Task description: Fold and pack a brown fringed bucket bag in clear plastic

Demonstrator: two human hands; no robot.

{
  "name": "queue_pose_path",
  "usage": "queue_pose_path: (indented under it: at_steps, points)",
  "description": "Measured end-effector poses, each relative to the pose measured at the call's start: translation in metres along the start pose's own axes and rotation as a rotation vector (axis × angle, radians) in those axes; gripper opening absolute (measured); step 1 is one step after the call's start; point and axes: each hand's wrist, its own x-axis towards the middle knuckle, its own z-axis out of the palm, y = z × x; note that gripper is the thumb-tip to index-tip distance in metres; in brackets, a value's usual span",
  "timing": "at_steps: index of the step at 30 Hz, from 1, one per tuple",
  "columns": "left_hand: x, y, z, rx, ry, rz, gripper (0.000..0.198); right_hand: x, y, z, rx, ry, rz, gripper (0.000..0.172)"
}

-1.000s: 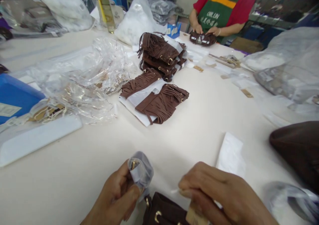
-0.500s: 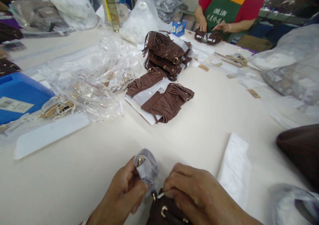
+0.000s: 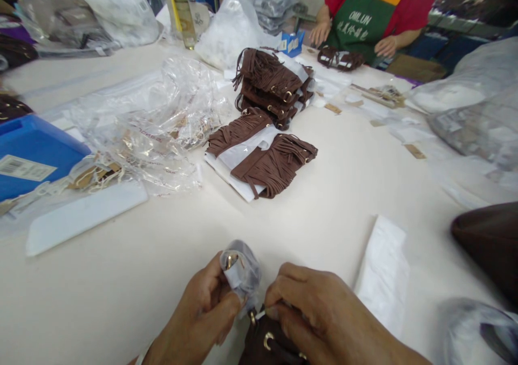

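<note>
My left hand (image 3: 202, 308) is closed around a clear plastic-wrapped bundle (image 3: 243, 270) with gold-coloured metal inside. Just below it, at the bottom of the view, is a dark brown bag (image 3: 259, 346) with gold-rimmed eyelets, partly hidden by my right hand. My right hand (image 3: 324, 311) pinches a thin white strip (image 3: 260, 315) beside a small metal ring at the bag's edge. Further up the table lies a brown fringed bag (image 3: 263, 163) with white paper on and under it. Behind that one stands a stack of fringed bags (image 3: 275, 84).
Crumpled clear plastic (image 3: 162, 117), a blue bin (image 3: 36, 149) and a white board (image 3: 87, 214) lie left. White folded paper (image 3: 382, 273) and a dark brown item (image 3: 489, 241) are right. Across the table, a person in a green apron (image 3: 360, 22) stands by another brown bag (image 3: 340, 59).
My hands keep almost the same hold on the wrapped bundle and the strip. Across the table, the other person's hands have come off the brown bag and spread apart.
</note>
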Motion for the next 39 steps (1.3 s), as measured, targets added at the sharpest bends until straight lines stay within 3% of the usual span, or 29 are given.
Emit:
queue_pose_path:
  at_steps: [17, 39]
  points:
    - [0.0008, -0.0009, -0.0033, -0.016, -0.051, 0.019, 0.017, 0.0037, -0.0042, 0.0061, -0.040, 0.059, 0.074, 0.019]
    - [0.0004, 0.0000, -0.0041, -0.066, -0.064, 0.018, 0.016, 0.0098, -0.0069, 0.0076, -0.110, -0.034, 0.038, 0.015]
